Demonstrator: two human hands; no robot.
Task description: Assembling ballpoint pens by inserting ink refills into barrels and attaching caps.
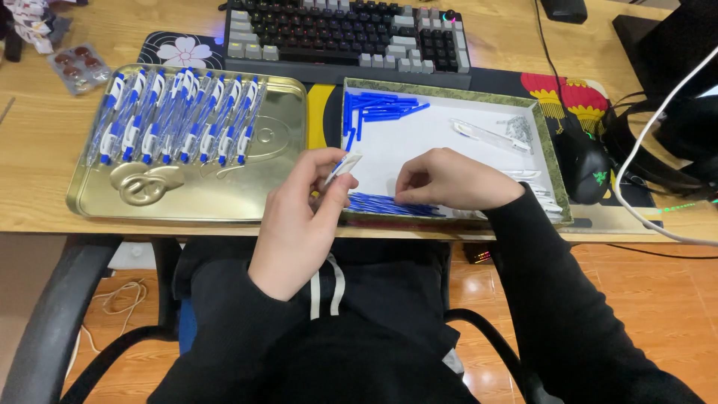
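Note:
My left hand holds a clear pen barrel pinched between thumb and fingers, just left of a shallow white box with a green patterned rim. My right hand reaches into the box's near edge, its fingertips on a row of blue refills. More blue pen parts lie in the box's far left corner. Clear barrels and small springs lie at its far right. A gold metal tray to the left carries several assembled blue and white pens.
A dark keyboard stands behind the box on a patterned desk mat. A black mouse and cables lie to the right. Wrapped items sit at the far left. Chair armrests flank my lap.

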